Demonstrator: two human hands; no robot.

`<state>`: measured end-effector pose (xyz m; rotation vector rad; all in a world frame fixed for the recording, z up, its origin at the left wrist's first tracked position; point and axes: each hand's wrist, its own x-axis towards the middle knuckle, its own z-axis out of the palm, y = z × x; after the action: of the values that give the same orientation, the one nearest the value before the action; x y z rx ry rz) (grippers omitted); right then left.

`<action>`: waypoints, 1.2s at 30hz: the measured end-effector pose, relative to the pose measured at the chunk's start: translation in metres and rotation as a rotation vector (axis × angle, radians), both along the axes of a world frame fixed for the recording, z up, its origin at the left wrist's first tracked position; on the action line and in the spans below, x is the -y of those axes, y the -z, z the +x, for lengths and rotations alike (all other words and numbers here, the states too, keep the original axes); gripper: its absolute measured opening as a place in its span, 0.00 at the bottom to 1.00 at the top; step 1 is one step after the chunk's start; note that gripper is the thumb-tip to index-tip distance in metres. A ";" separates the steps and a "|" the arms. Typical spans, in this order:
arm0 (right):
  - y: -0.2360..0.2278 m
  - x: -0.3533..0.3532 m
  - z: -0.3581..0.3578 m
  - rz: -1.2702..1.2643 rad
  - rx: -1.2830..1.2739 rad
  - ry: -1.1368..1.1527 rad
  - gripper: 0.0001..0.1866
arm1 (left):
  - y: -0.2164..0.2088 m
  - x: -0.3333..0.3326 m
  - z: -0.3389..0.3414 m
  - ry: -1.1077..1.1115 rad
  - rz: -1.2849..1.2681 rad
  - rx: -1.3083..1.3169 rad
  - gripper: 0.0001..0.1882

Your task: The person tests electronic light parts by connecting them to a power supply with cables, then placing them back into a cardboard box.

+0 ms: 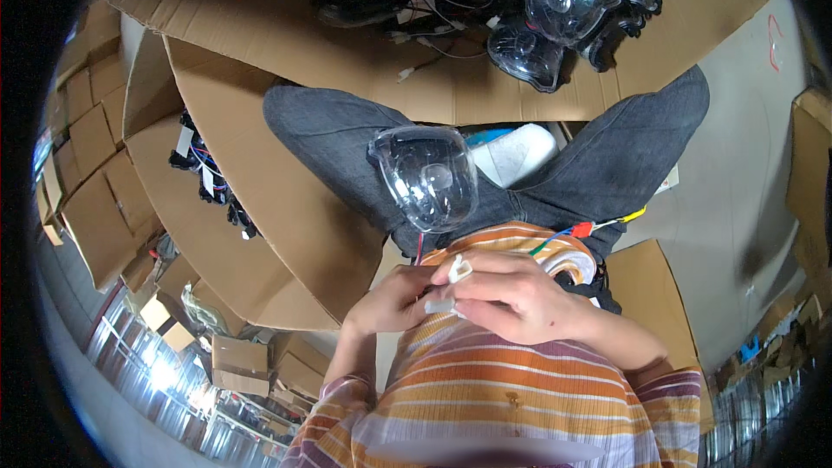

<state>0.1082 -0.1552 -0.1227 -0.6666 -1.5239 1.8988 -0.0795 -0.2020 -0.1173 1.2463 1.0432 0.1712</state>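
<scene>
A lamp with a clear, domed lens (pixel 431 178) rests on my left thigh, and a thin wire hangs from it toward my hands. My left hand (pixel 397 299) is closed, its fingertips meeting those of my right hand (pixel 513 295) in front of my belly. Between them shows a small white plastic connector (pixel 459 270), held by my right hand's bent fingers. A whitish, translucent piece (pixel 440 305) sticks out just below, at the fingertips of both hands. What exactly my left fingers grip is partly hidden. Beside my right wrist runs a multicoloured lead (pixel 581 230).
Ahead, a large cardboard box (pixel 485 102) holds several clear lamps (pixel 568 0) with loose wires (pixel 433 26). To the left, an open carton (pixel 260 208) contains black wired parts (pixel 208 178). Stacked boxes (pixel 95 139) stand farther left. A white object (pixel 517 154) sits between my legs.
</scene>
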 end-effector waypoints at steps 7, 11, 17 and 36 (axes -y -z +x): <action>-0.006 -0.007 0.011 -0.006 0.060 -0.014 0.03 | -0.001 0.006 -0.007 -0.598 -0.519 0.333 0.09; -0.010 -0.011 0.029 -0.169 0.096 -0.052 0.01 | 0.005 0.005 -0.011 -0.610 -0.383 0.401 0.07; -0.020 -0.009 0.026 -0.261 0.121 -0.102 0.01 | 0.010 0.012 -0.010 -0.696 -0.366 0.457 0.07; -0.019 -0.003 0.026 0.046 0.430 0.065 0.02 | 0.009 0.013 -0.011 -0.642 -0.256 0.344 0.08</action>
<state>0.1345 -0.1523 -0.1041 -1.1448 -1.7714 1.7392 -0.0901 -0.2148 -0.1261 0.5908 1.0896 0.6982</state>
